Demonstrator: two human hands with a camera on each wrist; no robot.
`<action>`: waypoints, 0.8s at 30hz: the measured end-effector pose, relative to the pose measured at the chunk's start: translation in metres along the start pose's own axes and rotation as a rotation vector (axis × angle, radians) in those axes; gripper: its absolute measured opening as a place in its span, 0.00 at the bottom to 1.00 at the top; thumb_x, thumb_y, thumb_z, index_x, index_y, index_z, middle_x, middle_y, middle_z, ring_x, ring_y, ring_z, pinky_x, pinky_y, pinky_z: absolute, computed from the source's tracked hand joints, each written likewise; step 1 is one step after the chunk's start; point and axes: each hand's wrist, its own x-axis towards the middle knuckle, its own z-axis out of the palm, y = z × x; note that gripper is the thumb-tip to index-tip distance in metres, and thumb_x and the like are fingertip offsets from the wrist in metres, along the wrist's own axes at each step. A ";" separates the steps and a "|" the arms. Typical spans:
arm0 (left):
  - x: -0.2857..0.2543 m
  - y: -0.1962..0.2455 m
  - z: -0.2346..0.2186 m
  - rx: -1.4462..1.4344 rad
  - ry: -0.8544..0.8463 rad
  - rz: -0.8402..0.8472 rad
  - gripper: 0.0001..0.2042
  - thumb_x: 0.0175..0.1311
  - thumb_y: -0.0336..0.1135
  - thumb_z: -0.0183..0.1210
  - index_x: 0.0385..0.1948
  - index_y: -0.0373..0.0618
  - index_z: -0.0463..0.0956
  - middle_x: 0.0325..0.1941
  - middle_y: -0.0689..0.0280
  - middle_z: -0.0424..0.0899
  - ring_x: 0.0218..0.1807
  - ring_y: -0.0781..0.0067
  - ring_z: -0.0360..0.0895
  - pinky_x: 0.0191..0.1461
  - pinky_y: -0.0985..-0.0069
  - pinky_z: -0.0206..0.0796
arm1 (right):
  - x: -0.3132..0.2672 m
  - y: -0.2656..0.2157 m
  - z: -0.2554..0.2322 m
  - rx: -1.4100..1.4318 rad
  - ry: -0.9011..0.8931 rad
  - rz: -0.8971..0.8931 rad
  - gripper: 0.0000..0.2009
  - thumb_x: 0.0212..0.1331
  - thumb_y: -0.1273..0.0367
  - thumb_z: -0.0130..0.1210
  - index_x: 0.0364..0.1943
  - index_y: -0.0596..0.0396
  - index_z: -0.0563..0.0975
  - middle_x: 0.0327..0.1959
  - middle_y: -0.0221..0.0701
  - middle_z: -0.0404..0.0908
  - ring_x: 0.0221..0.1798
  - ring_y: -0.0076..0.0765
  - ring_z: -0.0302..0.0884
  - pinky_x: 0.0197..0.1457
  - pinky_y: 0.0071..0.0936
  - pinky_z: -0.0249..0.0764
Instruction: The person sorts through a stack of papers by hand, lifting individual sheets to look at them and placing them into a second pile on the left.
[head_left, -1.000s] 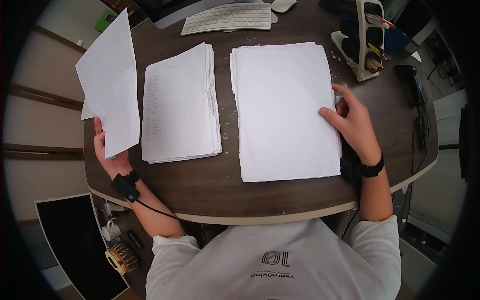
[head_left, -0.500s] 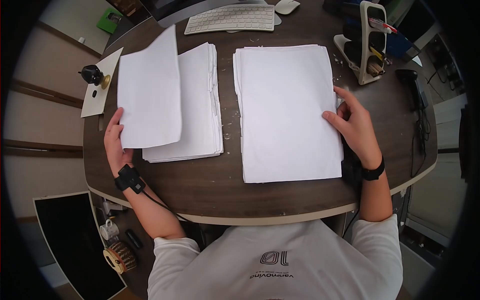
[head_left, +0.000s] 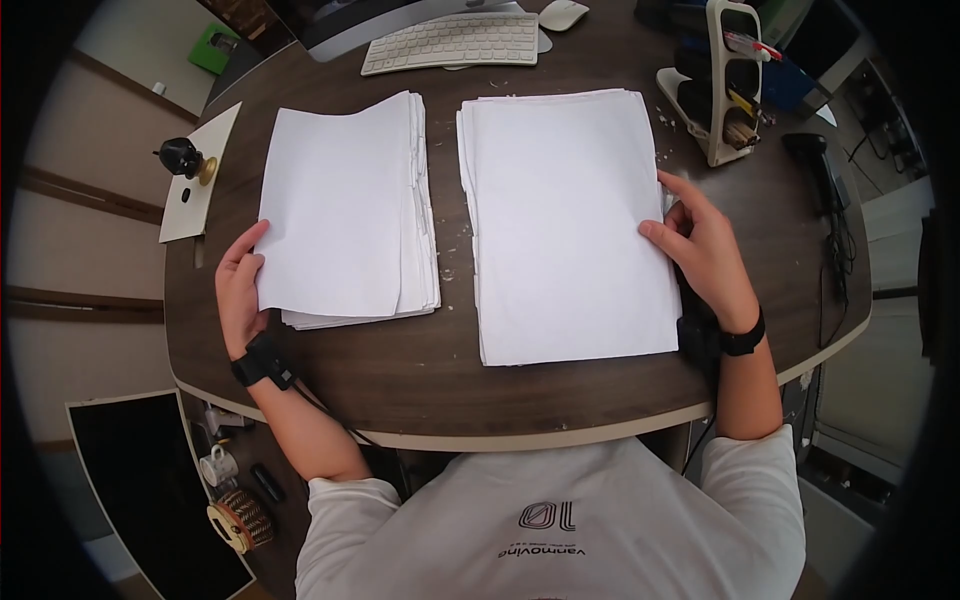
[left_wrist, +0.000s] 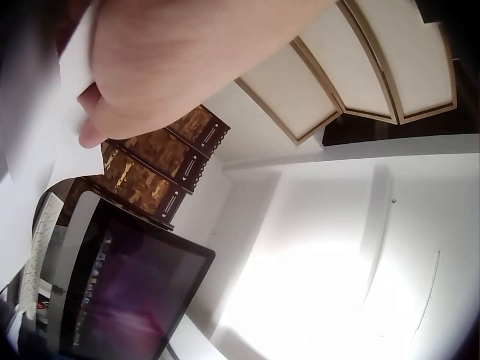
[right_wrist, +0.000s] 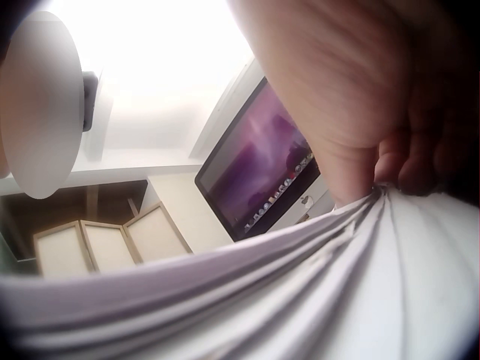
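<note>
A loose white sheet of paper (head_left: 332,210) lies over the left paper stack (head_left: 424,220), its left side bowed up and its right edge short of the stack's. My left hand (head_left: 240,290) pinches that sheet at its left edge. On the right stands a thicker stack of white paper (head_left: 570,225) with a blank top page. My right hand (head_left: 706,255) grips its right edge, thumb on the top page and fingers at the side. In the right wrist view the sheet edges (right_wrist: 337,262) bunch together at the fingers.
A keyboard (head_left: 450,43) and mouse (head_left: 563,14) sit at the back below a monitor (left_wrist: 131,281). A pen holder (head_left: 728,90) and a black handheld scanner (head_left: 815,160) are at the right. Paper scraps dot the desk (head_left: 420,385). A white board with a dark figurine (head_left: 180,158) is at the left edge.
My left hand has swung the sheet from the far left, where it stood raised, rightward and down over the left stack, covering the printed page. The right hand keeps its place on the right stack.
</note>
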 end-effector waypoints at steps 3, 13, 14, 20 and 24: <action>-0.002 -0.003 0.007 0.165 -0.040 0.038 0.25 0.61 0.19 0.46 0.61 0.33 0.78 0.54 0.58 0.84 0.47 0.76 0.80 0.53 0.80 0.72 | 0.000 0.000 0.000 -0.005 0.000 -0.014 0.31 0.58 0.67 0.70 0.66 0.59 0.75 0.27 0.26 0.73 0.32 0.22 0.70 0.38 0.24 0.72; -0.005 -0.007 0.010 0.557 -0.048 0.147 0.26 0.58 0.20 0.48 0.61 0.37 0.79 0.46 0.67 0.82 0.41 0.82 0.73 0.46 0.84 0.65 | 0.000 -0.004 0.003 -0.081 0.009 -0.053 0.33 0.57 0.64 0.71 0.67 0.61 0.74 0.27 0.26 0.71 0.30 0.23 0.69 0.35 0.25 0.70; -0.005 -0.007 0.010 0.556 -0.046 0.147 0.26 0.58 0.20 0.48 0.61 0.37 0.79 0.46 0.67 0.82 0.41 0.82 0.73 0.46 0.84 0.65 | 0.000 -0.002 0.003 -0.064 0.008 -0.041 0.33 0.57 0.65 0.72 0.67 0.61 0.74 0.27 0.26 0.71 0.31 0.22 0.69 0.36 0.25 0.70; -0.006 -0.010 0.013 0.629 -0.042 0.296 0.25 0.57 0.20 0.49 0.59 0.36 0.80 0.50 0.64 0.84 0.47 0.78 0.77 0.52 0.82 0.68 | 0.001 0.002 0.003 0.003 -0.010 -0.012 0.32 0.57 0.68 0.72 0.67 0.61 0.74 0.29 0.26 0.72 0.32 0.23 0.70 0.37 0.24 0.71; -0.006 -0.004 0.017 0.613 0.013 0.333 0.24 0.59 0.20 0.49 0.57 0.36 0.81 0.54 0.62 0.85 0.50 0.76 0.79 0.57 0.80 0.68 | 0.000 0.001 0.002 0.010 -0.008 0.001 0.32 0.57 0.68 0.72 0.67 0.61 0.74 0.30 0.26 0.74 0.33 0.23 0.70 0.38 0.24 0.72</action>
